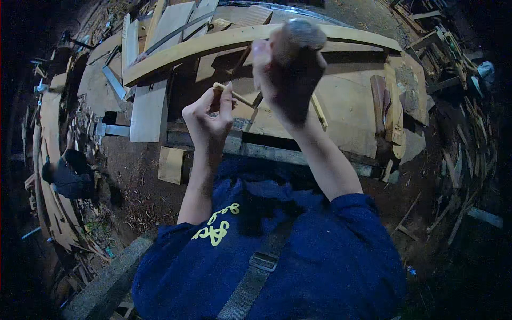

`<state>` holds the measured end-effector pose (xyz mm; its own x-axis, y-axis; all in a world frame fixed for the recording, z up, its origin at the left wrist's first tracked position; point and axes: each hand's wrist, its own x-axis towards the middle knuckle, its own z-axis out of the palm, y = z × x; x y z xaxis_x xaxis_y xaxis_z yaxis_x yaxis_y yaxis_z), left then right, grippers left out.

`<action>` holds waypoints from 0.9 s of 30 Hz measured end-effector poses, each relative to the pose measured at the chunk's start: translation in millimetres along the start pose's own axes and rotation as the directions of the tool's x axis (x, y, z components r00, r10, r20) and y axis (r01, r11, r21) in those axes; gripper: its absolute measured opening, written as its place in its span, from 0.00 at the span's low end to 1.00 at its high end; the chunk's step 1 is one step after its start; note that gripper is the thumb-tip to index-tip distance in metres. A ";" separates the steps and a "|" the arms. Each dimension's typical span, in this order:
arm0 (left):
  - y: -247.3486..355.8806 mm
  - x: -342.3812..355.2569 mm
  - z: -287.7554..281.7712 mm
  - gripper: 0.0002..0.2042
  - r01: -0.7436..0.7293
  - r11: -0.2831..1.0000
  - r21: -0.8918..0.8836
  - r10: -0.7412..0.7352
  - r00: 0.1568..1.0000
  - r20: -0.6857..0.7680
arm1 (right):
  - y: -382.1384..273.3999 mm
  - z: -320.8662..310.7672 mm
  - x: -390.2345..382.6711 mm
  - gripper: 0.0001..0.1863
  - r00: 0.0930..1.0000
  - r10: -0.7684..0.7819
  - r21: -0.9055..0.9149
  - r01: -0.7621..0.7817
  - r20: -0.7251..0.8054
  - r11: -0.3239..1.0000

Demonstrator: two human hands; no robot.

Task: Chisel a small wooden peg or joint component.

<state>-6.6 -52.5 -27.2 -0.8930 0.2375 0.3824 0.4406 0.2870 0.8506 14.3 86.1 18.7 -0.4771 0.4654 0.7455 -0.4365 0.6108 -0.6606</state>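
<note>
My left hand (pixel 210 113) is closed in a pinch, thumb and fingertips together on a thin pale wooden stick (pixel 242 99). The stick slants down to the right over the workbench, its far end beside a small dark piece (pixel 257 100). My right hand (pixel 272 69) is raised to the right of it, smeared by motion. It is wrapped round a thick, blunt, round-headed tool (pixel 303 36), grey-brown and blurred; its exact kind cannot be made out. Behind both hands a long pale timber (pixel 213 45) lies across the bench.
The workbench top (pixel 349 114) carries pale planks (pixel 149 109) at left and short wood pieces (pixel 392 101) at right. A metal bar (pixel 184 28) lies at the back. A person in dark clothes (pixel 74 173) is low at far left, near long boards (pixel 52 154). Wood scraps (pixel 458 165) litter the right side.
</note>
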 end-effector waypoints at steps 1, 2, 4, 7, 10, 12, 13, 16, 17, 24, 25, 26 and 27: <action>1.1 -0.9 -0.9 0.08 -0.010 1.000 -0.003 0.010 1.000 -0.013 | -1.0 1.9 -0.1 0.09 0.996 -0.092 0.019 0.093 -0.005 0.996; 2.5 -2.0 -2.1 0.08 -0.025 1.000 -0.008 0.025 1.000 -0.013 | -2.4 3.5 -0.6 0.10 0.969 -0.247 -0.131 0.246 0.009 0.960; 6.0 -4.0 -4.7 0.09 -0.050 0.993 0.103 0.050 0.999 0.003 | -5.4 7.7 -0.9 0.11 0.961 -0.275 -0.127 0.278 0.040 0.952; 10.3 -2.2 -1.2 0.11 -0.091 0.995 0.046 0.089 0.995 0.038 | -9.6 11.1 -0.9 0.11 0.946 -0.316 -0.037 0.319 0.065 0.947; 11.9 -1.1 1.8 0.14 -0.178 0.983 0.044 0.174 0.981 0.085 | -10.2 7.6 -0.2 0.12 0.979 -0.169 0.317 0.124 0.116 0.940; 11.2 -2.3 5.6 0.12 -0.225 0.972 0.063 0.219 0.972 0.085 | -8.5 2.6 0.0 0.12 0.974 -0.211 0.154 0.197 0.081 0.968; 10.4 -2.3 7.2 0.12 -0.214 0.975 0.057 0.208 0.974 0.089 | -7.5 0.1 -0.2 0.12 0.974 -0.223 0.007 0.223 0.047 0.975; 7.0 -0.6 11.2 0.09 -0.135 0.989 0.059 0.130 0.989 0.074 | -4.6 -3.1 -1.7 0.10 0.975 -0.215 -0.059 0.217 0.051 0.974; 5.8 -0.2 12.2 0.09 -0.139 0.989 0.057 0.134 0.988 0.074 | -3.9 -2.4 -3.3 0.09 0.973 -0.213 -0.116 0.223 0.092 0.968; -0.3 -3.3 10.5 0.07 -0.099 0.995 0.018 0.097 0.993 0.060 | 7.4 -7.6 -18.2 0.09 1.000 0.007 0.003 -0.007 -0.001 1.000; -0.8 -2.6 9.1 0.07 -0.124 0.992 -0.003 0.124 0.992 0.032 | 8.6 -8.3 -20.7 0.10 0.999 -0.016 -0.079 0.020 0.052 0.997; -0.6 -0.8 8.4 0.07 -0.143 0.990 0.009 0.143 0.989 0.025 | 9.7 -9.1 -22.2 0.11 0.989 -0.101 -0.223 0.122 0.105 0.967; 0.5 -1.6 5.0 0.08 -0.189 0.968 0.167 0.185 0.982 0.038 | 10.9 -9.5 -23.3 0.09 0.990 -0.041 -0.382 0.090 0.135 0.920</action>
<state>-4.4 -48.0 -29.2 -0.7917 0.3220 0.5193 0.6106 0.3879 0.6904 27.9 88.0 -5.0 -0.5577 0.3493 0.7530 -0.1529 0.8484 -0.5068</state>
